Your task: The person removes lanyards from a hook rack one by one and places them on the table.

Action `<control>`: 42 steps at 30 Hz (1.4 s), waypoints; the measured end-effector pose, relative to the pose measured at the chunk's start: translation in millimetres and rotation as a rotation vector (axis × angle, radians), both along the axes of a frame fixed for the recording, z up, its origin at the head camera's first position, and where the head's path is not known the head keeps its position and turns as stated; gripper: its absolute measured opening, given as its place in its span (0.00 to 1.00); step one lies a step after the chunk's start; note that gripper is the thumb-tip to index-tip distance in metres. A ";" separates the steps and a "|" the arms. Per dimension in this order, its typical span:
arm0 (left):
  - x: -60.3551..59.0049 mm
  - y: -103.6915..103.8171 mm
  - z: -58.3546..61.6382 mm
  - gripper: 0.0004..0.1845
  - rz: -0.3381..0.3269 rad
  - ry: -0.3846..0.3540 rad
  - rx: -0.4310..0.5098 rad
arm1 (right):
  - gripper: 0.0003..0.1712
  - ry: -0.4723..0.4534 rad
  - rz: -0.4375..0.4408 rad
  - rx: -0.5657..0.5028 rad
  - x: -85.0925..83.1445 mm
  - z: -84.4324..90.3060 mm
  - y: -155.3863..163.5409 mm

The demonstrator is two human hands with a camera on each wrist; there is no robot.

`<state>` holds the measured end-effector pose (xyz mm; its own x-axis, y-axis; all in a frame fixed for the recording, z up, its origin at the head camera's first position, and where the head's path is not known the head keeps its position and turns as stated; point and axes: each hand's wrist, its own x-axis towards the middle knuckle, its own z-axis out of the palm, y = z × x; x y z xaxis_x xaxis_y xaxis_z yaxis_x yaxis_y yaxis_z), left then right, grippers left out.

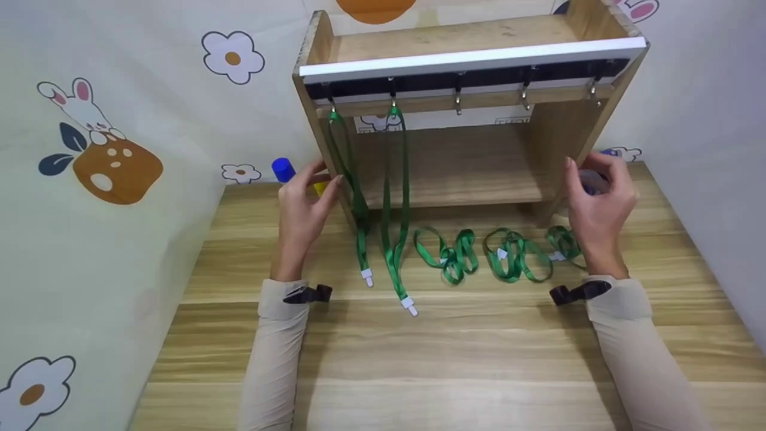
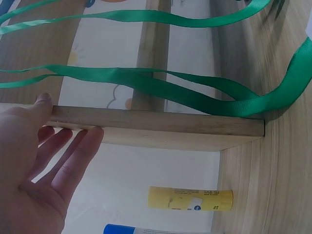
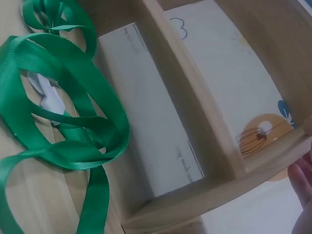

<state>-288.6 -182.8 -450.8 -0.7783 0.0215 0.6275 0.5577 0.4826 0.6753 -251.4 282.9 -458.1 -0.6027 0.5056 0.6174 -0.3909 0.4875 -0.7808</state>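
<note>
The person's left hand and right hand rest with straight, loose fingers on the two sides of the small wooden shelf rack, which stands on the wooden table. I think both sides should be held evenly so it stays level. Two long green ribbon straps hang from its hooks, three curled green straps lie in front, and its shelf looks bare.
</note>
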 end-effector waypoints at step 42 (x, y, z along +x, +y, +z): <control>47.3 114.7 -7.6 0.16 -0.016 0.128 -0.178 | 0.18 -0.125 -0.004 0.108 4.0 5.7 13.0</control>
<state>-241.3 -68.1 -458.4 -0.6914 0.1525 0.7061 0.6418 0.5785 0.5035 -247.4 295.9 -452.4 -0.6761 0.4428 0.5889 -0.2917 0.5730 -0.7658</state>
